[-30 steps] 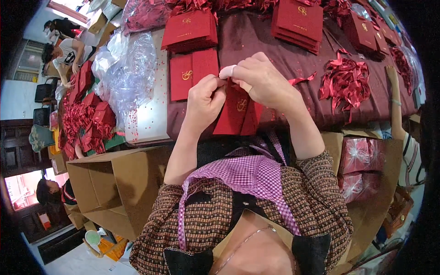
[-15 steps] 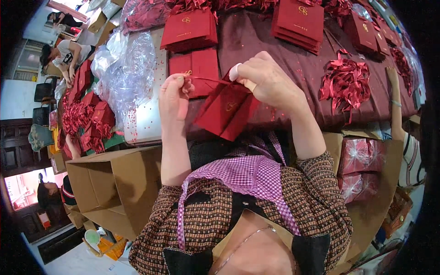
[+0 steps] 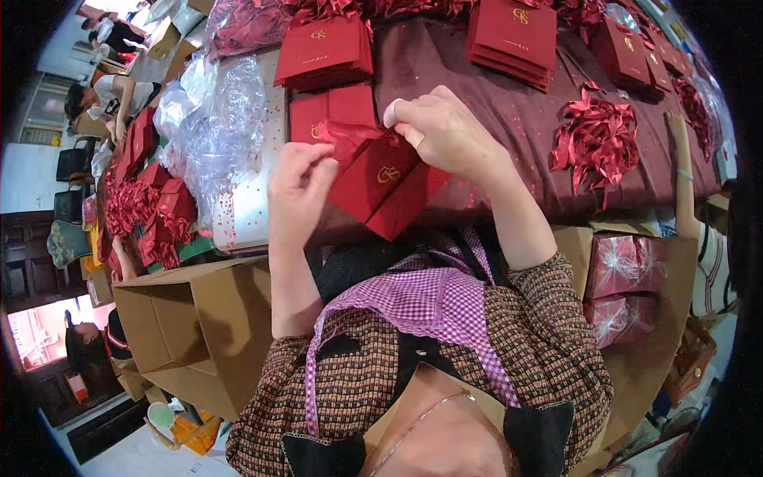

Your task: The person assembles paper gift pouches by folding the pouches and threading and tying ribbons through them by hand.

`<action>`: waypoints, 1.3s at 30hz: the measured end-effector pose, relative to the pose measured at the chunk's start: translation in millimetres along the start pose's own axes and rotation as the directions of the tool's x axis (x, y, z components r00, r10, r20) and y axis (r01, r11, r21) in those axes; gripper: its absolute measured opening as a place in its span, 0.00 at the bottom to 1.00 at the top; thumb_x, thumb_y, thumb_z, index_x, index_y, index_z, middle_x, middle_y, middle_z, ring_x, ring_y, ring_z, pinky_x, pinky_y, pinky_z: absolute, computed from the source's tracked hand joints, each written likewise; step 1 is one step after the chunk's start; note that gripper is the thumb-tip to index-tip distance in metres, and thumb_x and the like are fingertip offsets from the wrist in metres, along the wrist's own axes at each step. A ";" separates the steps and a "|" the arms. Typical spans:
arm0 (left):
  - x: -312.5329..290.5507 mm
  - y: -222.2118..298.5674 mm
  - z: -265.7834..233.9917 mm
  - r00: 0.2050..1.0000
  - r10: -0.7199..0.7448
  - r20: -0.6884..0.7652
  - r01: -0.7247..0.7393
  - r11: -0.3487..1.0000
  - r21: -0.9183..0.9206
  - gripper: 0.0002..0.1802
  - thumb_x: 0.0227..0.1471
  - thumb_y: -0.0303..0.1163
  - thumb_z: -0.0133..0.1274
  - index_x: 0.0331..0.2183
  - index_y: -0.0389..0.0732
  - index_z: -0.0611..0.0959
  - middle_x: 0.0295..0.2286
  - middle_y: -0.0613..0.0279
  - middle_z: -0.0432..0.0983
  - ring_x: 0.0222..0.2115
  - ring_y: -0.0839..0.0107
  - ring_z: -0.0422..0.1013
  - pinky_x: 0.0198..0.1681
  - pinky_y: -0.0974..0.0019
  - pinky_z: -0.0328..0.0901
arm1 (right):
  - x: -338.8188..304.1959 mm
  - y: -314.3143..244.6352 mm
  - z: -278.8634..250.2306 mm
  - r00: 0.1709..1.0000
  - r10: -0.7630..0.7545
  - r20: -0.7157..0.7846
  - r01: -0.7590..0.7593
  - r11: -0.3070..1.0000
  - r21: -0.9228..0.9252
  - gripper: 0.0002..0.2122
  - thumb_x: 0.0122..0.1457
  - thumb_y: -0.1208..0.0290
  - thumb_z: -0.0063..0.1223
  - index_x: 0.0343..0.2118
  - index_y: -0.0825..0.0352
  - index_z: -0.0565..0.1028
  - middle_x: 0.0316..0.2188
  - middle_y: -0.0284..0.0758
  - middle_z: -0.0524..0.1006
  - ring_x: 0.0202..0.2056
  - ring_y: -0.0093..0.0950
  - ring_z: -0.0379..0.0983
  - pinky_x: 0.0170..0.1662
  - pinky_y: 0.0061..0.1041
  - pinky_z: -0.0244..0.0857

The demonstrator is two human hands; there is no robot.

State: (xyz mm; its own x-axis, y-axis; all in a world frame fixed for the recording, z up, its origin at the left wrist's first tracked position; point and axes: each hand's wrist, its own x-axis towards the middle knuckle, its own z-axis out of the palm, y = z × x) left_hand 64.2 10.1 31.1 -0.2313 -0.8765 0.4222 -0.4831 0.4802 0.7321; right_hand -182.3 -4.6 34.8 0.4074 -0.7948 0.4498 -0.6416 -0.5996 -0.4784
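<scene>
I see the right hand (image 3: 447,131) pinching the red bag (image 3: 388,181); whether the half-curled left hand (image 3: 297,187) grips the ribbon (image 3: 350,138), I cannot tell.

The red bag (image 3: 381,191), gold emblem (image 3: 388,174) showing, tilts over the tablecloth edge (image 3: 470,202), red ribbon (image 3: 346,140) at its top.

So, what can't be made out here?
In the head view:
How the right hand grips the red card piece: the hand itself covers the contact.
Whether the left hand touches the red ribbon: motion blur.
Lower part of the flat red card: covered by the ribbon and left hand.
Person in striped top: cut off by the rim.
</scene>
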 end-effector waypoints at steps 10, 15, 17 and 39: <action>-6.7 -5.1 26.9 0.987 0.066 0.149 -0.097 0.972 0.213 0.09 0.40 0.24 0.59 0.29 0.35 0.80 0.26 0.55 0.70 0.30 0.57 0.67 0.36 0.58 0.63 | -2.9 26.1 21.5 0.998 0.030 0.058 -0.040 0.982 0.184 0.10 0.55 0.75 0.50 0.40 0.63 0.75 0.20 0.42 0.75 0.23 0.40 0.73 0.31 0.34 0.66; -7.6 -16.8 30.8 0.976 -0.133 0.173 0.117 0.988 0.103 0.05 0.43 0.24 0.58 0.26 0.35 0.79 0.24 0.55 0.71 0.26 0.60 0.69 0.30 0.61 0.65 | -31.9 41.0 -2.4 0.930 0.368 0.000 -0.333 0.842 0.423 0.15 0.57 0.77 0.49 0.48 0.61 0.73 0.27 0.30 0.76 0.28 0.20 0.69 0.34 0.25 0.65; -8.2 -15.0 27.0 0.968 -0.188 0.167 0.169 0.978 0.119 0.06 0.45 0.26 0.58 0.27 0.34 0.79 0.24 0.55 0.74 0.24 0.64 0.71 0.27 0.65 0.66 | -54.3 68.5 -7.5 0.933 0.343 -0.110 -0.273 0.872 0.405 0.12 0.58 0.77 0.49 0.46 0.65 0.75 0.33 0.31 0.78 0.35 0.21 0.72 0.40 0.22 0.66; -2.8 4.4 43.6 1.000 -0.004 -0.022 0.005 0.998 0.063 0.10 0.47 0.21 0.52 0.36 0.34 0.77 0.32 0.52 0.74 0.34 0.59 0.72 0.38 0.63 0.67 | -126.3 56.3 0.8 0.739 0.624 -0.252 -0.435 0.729 0.529 0.09 0.57 0.82 0.47 0.39 0.69 0.76 0.32 0.31 0.77 0.33 0.17 0.70 0.40 0.16 0.64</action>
State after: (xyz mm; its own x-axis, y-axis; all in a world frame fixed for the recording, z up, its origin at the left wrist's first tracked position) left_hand 25.9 13.1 9.8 -0.2110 -0.8773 0.4311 -0.5368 0.4726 0.6989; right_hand -269.3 61.9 -49.5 -0.2631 -0.9384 0.2241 -0.3006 -0.1410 -0.9433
